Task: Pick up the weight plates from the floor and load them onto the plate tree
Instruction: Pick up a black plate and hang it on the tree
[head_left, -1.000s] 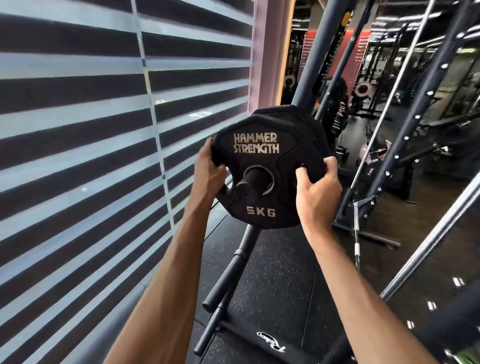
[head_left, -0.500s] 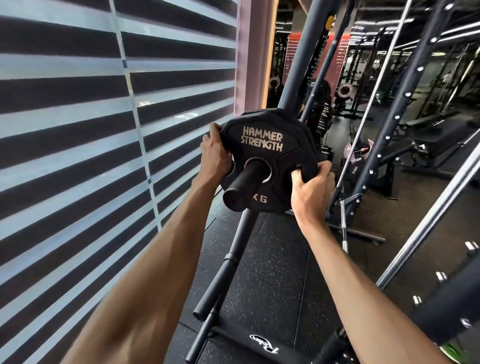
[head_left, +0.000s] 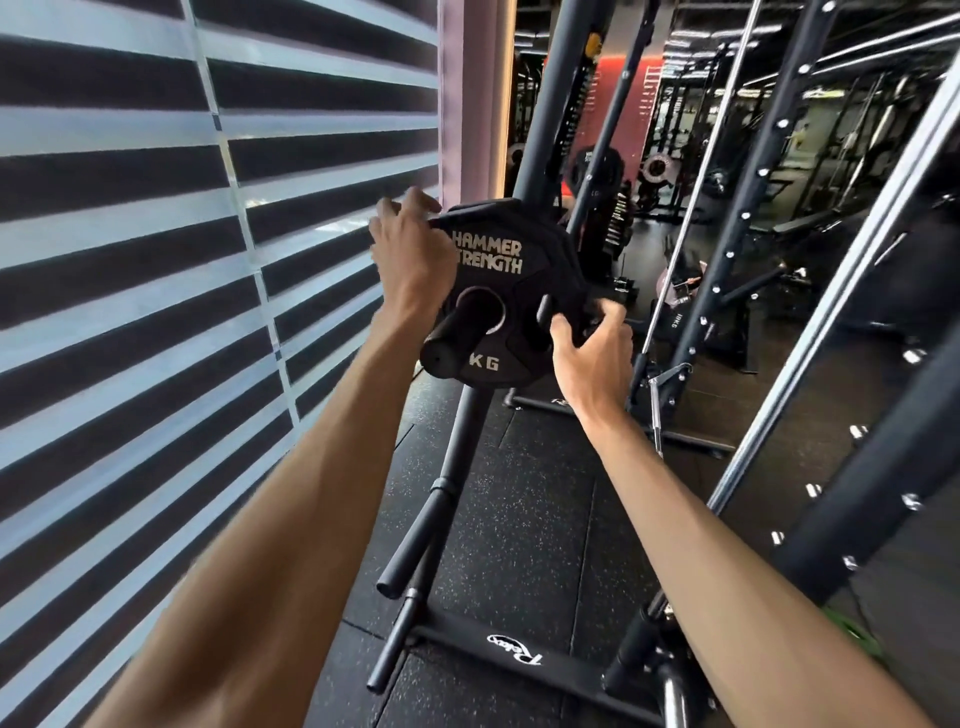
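A black 5 kg weight plate (head_left: 524, 299) marked HAMMER STRENGTH sits on an upper peg (head_left: 457, 338) of the black plate tree (head_left: 543, 109), pushed back against another black plate behind it. The peg's end sticks out through the plate's hole. My left hand (head_left: 410, 254) is at the plate's upper left rim with its fingers spread and blurred, no longer wrapped round the edge. My right hand (head_left: 589, 353) grips the plate's lower right rim, thumb in front and fingers behind.
A bare lower peg (head_left: 415, 535) juts toward me above the tree's base bar (head_left: 519, 660). Striped blinds (head_left: 156, 260) line the left. A rack upright (head_left: 748, 218) and a slanted steel bar (head_left: 831, 312) stand to the right on the black rubber floor (head_left: 519, 509).
The plate has slid farther back along the peg, toward the post. My left hand has let go of the rim and opened; my right hand has shifted lower on the rim.
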